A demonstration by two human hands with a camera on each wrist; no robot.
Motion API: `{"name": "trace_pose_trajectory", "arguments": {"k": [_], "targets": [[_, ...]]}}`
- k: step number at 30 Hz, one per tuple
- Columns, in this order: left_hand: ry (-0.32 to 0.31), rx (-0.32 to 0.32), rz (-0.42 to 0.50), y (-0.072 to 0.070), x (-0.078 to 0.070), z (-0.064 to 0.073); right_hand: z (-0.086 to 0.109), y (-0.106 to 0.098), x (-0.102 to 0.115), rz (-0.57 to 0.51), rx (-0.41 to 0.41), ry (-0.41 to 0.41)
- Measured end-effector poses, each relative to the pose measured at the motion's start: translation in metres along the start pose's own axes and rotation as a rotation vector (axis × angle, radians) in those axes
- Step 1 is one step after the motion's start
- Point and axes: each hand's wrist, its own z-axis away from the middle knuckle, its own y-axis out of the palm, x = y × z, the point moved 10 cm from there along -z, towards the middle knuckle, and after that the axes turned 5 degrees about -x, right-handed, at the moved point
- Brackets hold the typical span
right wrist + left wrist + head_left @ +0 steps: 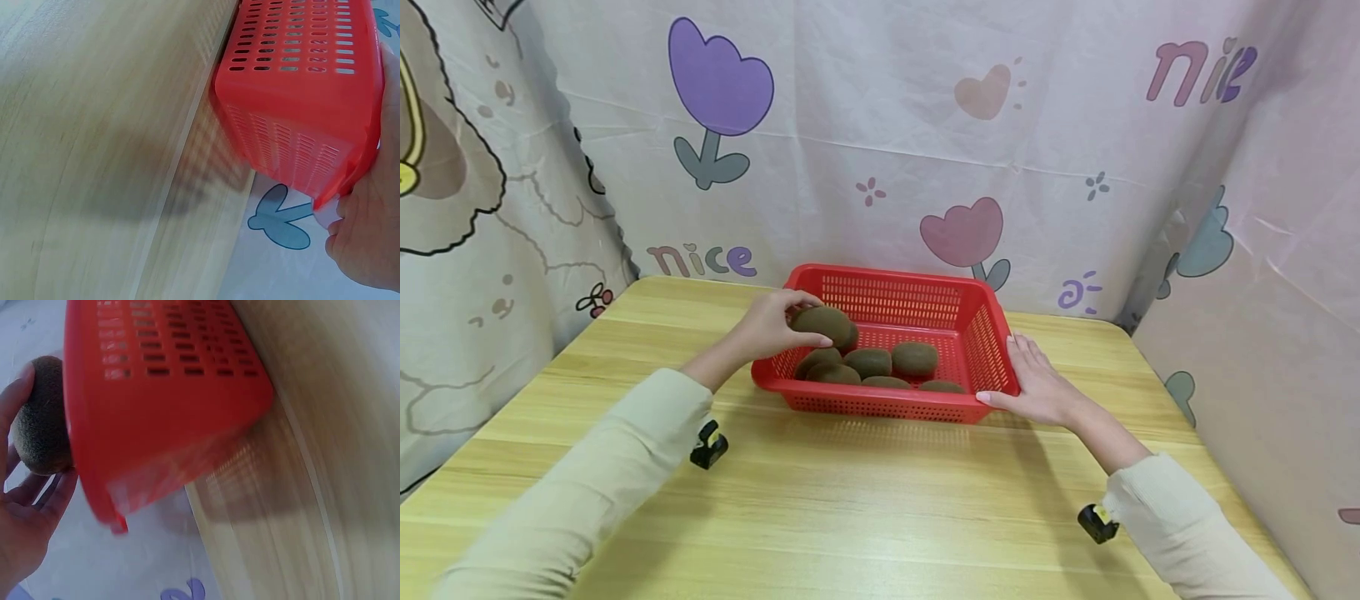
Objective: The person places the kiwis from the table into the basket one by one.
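Observation:
My left hand (769, 327) holds a brown fuzzy kiwi (823, 326) over the left end of a red plastic basket (883, 402). Its thumb is on the near side of the fruit and the fingers reach round the far side. In the left wrist view that same kiwi (42, 419) shows beside the basket's rim, between thumb and fingers. Several more kiwis (914, 359) lie inside, mostly in the left and front part. My right hand (1041, 387) grips the basket's front right corner, thumb over the front rim and fingers along the right side.
The basket, with slotted walls, stands on a light wooden table (850, 500). Behind the table hangs a printed cloth (850, 108) with tulips and lettering; more cloth closes off both sides. A small black camera (708, 445) sits at the left wrist, another (1097, 523) at the right.

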Motion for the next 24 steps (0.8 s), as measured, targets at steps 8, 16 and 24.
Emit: {"name": "trace_pose_trajectory", "arguments": {"k": [8,16,24], "targets": [[0.008,0.046,0.071,0.03,-0.021,-0.008,0.0,0.0,-0.001,0.058,0.005,0.005],[0.032,0.089,0.085,0.061,-0.039,-0.017,0.001,0.0,0.001,0.091,0.004,-0.001],[0.063,0.17,0.015,0.096,-0.05,-0.022,0.001,0.0,0.001,0.084,0.004,0.003]]}}
